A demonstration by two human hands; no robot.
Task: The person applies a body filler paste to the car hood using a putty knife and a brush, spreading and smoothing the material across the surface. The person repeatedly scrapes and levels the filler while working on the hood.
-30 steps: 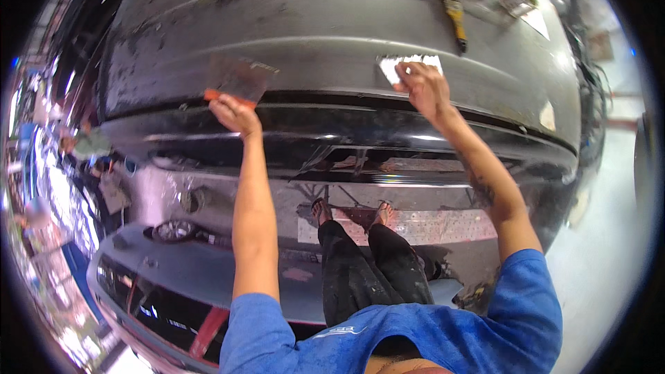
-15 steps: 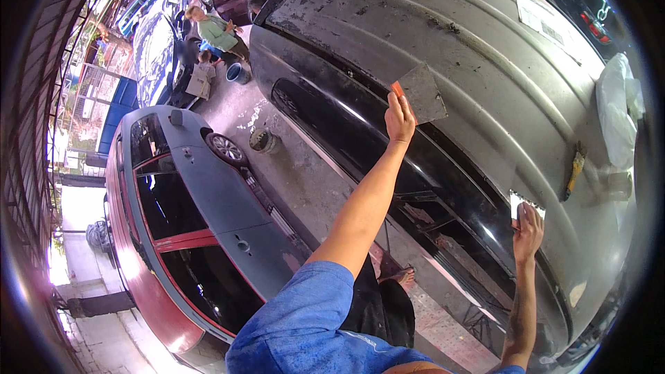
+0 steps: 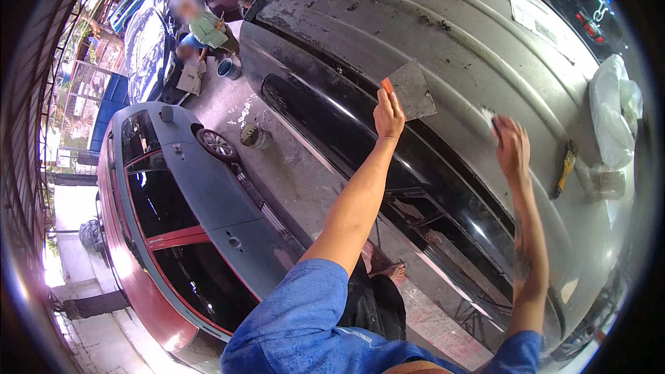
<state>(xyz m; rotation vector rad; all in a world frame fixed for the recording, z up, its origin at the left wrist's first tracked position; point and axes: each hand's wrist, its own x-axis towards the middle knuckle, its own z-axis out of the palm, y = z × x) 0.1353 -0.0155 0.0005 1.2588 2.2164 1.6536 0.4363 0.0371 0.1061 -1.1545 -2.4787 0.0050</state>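
My left hand grips the orange edge of a wide, grey flat spreader, held over the edge of the grey ribbed roof of a dark vehicle. My right hand is closed round a small, pale-edged spreader over the roof, lower right of the wide spreader; the tool is mostly hidden by the fingers and blurred. A yellow-and-black brush or tool lies on the roof to the right of my right hand.
White plastic sheeting, a clear container and paper rest on the roof. Left are a grey-and-red car and a bucket on the floor. Two co-workers are near a blue bucket. My bare foot stands on a plank.
The view has swung round since a second ago, showing more of the floor and cars at left. Over the last half second my right hand has moved up along the roof toward the wide spreader.
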